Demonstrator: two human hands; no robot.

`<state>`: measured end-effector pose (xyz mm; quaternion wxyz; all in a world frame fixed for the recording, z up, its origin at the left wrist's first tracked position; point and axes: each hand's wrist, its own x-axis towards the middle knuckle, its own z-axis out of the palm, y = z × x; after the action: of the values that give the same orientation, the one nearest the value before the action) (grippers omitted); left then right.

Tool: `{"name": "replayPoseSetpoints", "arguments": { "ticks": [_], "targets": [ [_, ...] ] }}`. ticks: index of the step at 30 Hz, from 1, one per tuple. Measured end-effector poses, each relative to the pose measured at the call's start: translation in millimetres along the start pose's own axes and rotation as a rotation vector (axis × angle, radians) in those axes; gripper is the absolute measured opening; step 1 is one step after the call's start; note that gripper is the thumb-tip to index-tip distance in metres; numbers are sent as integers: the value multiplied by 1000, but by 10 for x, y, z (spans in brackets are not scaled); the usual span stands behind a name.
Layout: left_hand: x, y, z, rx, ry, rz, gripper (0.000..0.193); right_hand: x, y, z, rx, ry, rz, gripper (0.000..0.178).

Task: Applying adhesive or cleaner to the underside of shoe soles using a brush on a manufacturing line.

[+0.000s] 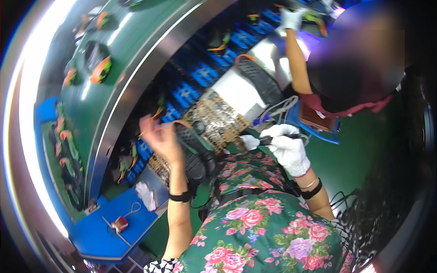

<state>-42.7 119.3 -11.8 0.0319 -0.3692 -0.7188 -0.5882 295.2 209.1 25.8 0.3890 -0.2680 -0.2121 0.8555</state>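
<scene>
My right hand (287,148), in a white knit glove, is closed around the dark handle of a brush (251,142). The brush's pale head and brown bristles point left, over the near edge of a stained, speckled work board (218,116). My bare left hand (160,140) is raised at the left end of the board, by the blue-lit rack. Its fingers are motion-blurred but look apart, and I see nothing held. Just right of that wrist, dark shoe soles (193,152) with a perforated footbed and orange edging lie on the board, partly behind my forearm.
A co-worker's gloved hand (291,19) reaches over the rack at upper right; another dark sole (259,77) lies on the white surface there. A green conveyor (136,34) carries shoe parts. On a blue table (98,232) lie a white glove (145,195) and a small red item (119,224).
</scene>
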Motion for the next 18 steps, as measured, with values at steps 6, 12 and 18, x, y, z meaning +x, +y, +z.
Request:
{"name": "replayPoseSetpoints", "arguments": {
  "ticks": [6, 12, 18],
  "targets": [
    [-904, -323, 2041, -229, -944, -611, 71, -411, -110, 15, -143, 103, -182, 14],
    [-1030, -776, 2892, -293, -909, -1084, 44, -676, 57, 32, -83, 156, -315, 14],
    [-944, -739, 2613, -430, -621, -1324, 28, -713, 175, -79, -131, 250, -309, 17]
  ]
}}
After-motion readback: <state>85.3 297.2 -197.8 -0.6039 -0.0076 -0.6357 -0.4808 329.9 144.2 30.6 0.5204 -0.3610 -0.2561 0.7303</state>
